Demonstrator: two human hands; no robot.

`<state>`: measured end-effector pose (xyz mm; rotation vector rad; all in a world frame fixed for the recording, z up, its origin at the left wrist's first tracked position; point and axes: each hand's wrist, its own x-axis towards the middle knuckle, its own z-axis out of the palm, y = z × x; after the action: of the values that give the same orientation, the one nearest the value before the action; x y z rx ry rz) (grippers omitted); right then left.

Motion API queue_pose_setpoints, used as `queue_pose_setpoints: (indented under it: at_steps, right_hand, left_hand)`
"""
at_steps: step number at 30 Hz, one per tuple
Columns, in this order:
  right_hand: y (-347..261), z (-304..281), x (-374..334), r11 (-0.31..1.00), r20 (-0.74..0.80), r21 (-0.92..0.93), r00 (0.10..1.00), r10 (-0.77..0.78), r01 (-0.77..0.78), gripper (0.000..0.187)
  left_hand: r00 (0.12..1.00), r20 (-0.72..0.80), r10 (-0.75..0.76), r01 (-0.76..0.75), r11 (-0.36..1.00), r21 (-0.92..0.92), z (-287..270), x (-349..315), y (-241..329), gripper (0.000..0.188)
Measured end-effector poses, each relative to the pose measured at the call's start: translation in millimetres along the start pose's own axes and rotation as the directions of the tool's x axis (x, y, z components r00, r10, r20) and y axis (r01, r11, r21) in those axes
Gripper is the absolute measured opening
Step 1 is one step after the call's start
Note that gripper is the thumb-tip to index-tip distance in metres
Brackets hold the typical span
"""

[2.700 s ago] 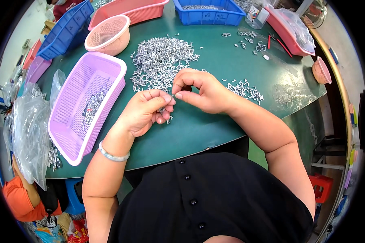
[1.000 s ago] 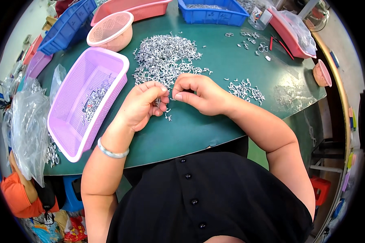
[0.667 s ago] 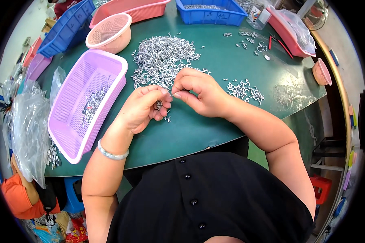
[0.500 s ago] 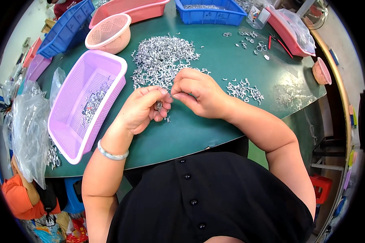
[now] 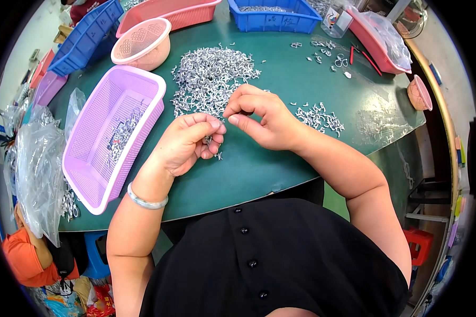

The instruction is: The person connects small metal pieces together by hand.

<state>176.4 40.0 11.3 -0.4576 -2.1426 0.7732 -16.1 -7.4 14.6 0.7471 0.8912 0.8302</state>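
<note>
My left hand (image 5: 182, 141) is closed over the table, thumb against its fingers. Small curved silver metal pieces (image 5: 208, 140) show between those fingers. Just to its right, my right hand (image 5: 264, 120) is curled with thumb and index fingertips close together; whatever they pinch is too small to make out. Beyond both hands lies a large pile of curved silver metal pieces (image 5: 211, 74). A smaller heap of such pieces (image 5: 320, 119) lies right of my right hand. A purple mesh basket (image 5: 154, 84) to the left contains more silver pieces.
The green table (image 5: 238, 179) curves past my front. Along its far side are a pink round basket (image 5: 156, 53), blue bins (image 5: 275, 22) and a red tray (image 5: 177, 21). Red-handled pliers (image 5: 370, 63) lie far right. A person in orange (image 5: 26, 259) is at lower left.
My right fingertips have drawn slightly apart from my left ones, and the thumb has shifted. My left hand stays nearly where it was, still holding small pieces.
</note>
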Motion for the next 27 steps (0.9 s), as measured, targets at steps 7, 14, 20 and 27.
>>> queue_pose_setpoints:
  at_steps: [7, 14, 20, 27]
  right_hand:
    - [1.1, -0.9, 0.0, 1.0, 0.033, -0.005, 0.999, -0.027, 0.028, 0.009]
    - [-0.2, -1.1, 0.0, 0.999, 0.024, -0.002, 0.998, -0.053, 0.053, 0.013]
    - [-1.1, -0.4, 0.3, 0.998, 0.024, 0.013, 0.997, -0.069, 0.069, 0.013]
    - [4.2, 6.6, -2.9, 0.999, 0.124, -0.034, 0.992, -0.016, 0.02, 0.01]
  left_hand:
    - [1.0, 0.006, 0.011, -0.011, 1.0, 0.006, -0.7, 0.5, -1.7, 0.009]
    - [0.995, 0.05, 0.088, -0.088, 0.996, 0.009, -5.1, 4.0, -5.9, 0.006]
    - [0.992, 0.063, 0.109, -0.108, 0.994, -0.022, -5.4, 4.9, -6.7, 0.006]
    - [0.977, 0.015, 0.212, -0.208, 0.965, -0.157, -7.8, 7.5, -2.3, 0.009]
